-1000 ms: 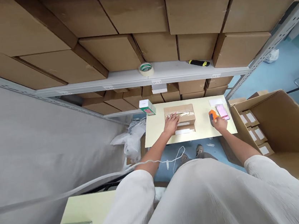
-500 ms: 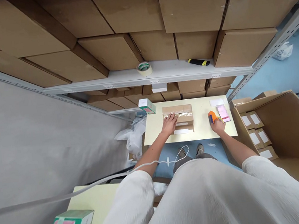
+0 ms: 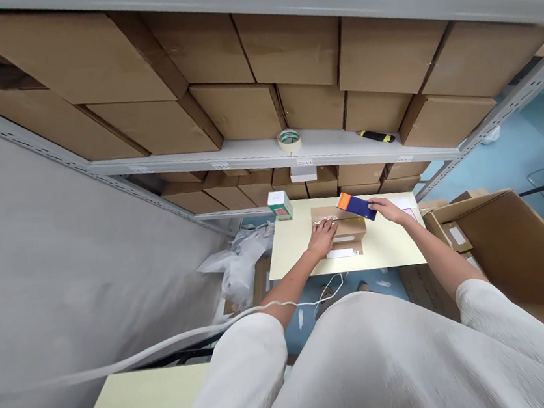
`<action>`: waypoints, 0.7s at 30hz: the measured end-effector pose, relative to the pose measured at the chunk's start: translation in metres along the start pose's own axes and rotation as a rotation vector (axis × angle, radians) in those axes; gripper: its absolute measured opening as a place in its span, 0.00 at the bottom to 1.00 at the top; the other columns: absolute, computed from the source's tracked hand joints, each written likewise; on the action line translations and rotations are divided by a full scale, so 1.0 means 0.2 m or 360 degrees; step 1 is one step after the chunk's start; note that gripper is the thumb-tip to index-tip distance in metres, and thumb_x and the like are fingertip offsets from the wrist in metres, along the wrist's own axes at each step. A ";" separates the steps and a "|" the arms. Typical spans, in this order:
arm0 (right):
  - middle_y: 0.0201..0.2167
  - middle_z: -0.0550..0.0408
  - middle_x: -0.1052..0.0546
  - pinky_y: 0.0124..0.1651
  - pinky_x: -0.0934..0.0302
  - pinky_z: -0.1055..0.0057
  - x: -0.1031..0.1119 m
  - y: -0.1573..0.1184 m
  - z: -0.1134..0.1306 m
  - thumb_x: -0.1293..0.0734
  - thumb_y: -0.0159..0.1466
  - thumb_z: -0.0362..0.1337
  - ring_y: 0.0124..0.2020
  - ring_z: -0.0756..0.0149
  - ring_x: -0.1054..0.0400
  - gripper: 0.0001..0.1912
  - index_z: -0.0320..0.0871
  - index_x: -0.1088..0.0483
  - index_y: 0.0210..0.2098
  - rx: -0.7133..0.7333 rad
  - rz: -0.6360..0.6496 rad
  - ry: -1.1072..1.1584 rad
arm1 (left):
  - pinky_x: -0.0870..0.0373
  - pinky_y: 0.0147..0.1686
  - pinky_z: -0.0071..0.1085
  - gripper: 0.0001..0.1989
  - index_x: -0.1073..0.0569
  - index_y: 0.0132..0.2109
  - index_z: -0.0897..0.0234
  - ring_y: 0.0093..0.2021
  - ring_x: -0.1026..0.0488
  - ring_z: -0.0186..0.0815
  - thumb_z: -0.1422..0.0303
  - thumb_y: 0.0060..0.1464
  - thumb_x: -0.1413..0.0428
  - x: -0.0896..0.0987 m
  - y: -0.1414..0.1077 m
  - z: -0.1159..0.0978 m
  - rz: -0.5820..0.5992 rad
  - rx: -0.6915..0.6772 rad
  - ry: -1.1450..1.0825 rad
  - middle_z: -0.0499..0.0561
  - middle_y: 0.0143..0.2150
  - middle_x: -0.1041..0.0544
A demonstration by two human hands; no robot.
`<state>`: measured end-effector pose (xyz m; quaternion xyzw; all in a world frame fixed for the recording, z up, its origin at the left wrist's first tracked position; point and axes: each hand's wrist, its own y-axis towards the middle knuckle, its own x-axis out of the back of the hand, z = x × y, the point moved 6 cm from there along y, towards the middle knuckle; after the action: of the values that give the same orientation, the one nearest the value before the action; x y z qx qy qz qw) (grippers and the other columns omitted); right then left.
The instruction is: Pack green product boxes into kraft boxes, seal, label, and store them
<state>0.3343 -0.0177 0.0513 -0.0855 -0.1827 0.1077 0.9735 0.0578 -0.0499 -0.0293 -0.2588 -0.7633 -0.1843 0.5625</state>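
Brown cardboard box (image 3: 352,226), lying lengthwise from left to right on a pale yellow table (image 3: 395,252). Shiny clear tape runs along its top; one white label shows on its near side and another on the brown cardboard just in front. A flat hand tool (image 3: 358,207), dark blue with a bright orange end, is held slantwise at the box's far right corner, orange end pointing left and away. Whether they touch is unclear.
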 end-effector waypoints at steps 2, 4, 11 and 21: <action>0.46 0.52 0.17 0.58 0.34 0.58 -0.08 0.07 0.06 0.27 0.59 0.53 0.48 0.55 0.27 0.21 0.47 0.19 0.45 -0.0061 0.0129 0.0117 | 0.41 0.71 0.55 0.33 0.33 0.76 0.55 0.76 0.41 0.53 0.73 0.66 0.49 0.01 0.00 0.01 0.0004 -0.0054 -0.0026 0.59 0.78 0.34; 0.47 0.52 0.17 0.59 0.34 0.58 -0.16 0.13 0.07 0.26 0.57 0.51 0.49 0.56 0.26 0.21 0.47 0.19 0.45 -0.0155 0.0185 0.0186 | 0.41 0.71 0.54 0.34 0.34 0.77 0.56 0.77 0.41 0.53 0.73 0.66 0.49 0.02 -0.01 0.03 0.0006 -0.0103 -0.0082 0.60 0.77 0.33; 0.42 0.52 0.18 0.56 0.33 0.60 -0.25 0.17 0.05 0.29 0.58 0.45 0.47 0.57 0.26 0.13 0.45 0.22 0.39 -0.0267 0.0174 0.0180 | 0.40 0.70 0.53 0.29 0.31 0.74 0.58 0.76 0.40 0.53 0.69 0.70 0.52 0.02 -0.01 0.08 -0.0009 -0.0139 -0.0229 0.60 0.75 0.31; 0.37 0.57 0.28 0.47 0.37 0.66 -0.25 0.14 0.12 0.34 0.61 0.42 0.41 0.61 0.35 0.10 0.49 0.36 0.41 -0.0016 0.0109 -0.0101 | 0.42 0.71 0.52 0.28 0.31 0.74 0.59 0.77 0.40 0.52 0.69 0.70 0.50 0.00 -0.01 0.10 -0.0009 -0.0158 -0.0245 0.59 0.76 0.32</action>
<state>0.2740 0.0003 0.0504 -0.0932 -0.2109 0.1427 0.9625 0.0407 -0.0402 -0.0355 -0.2976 -0.7949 -0.2033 0.4882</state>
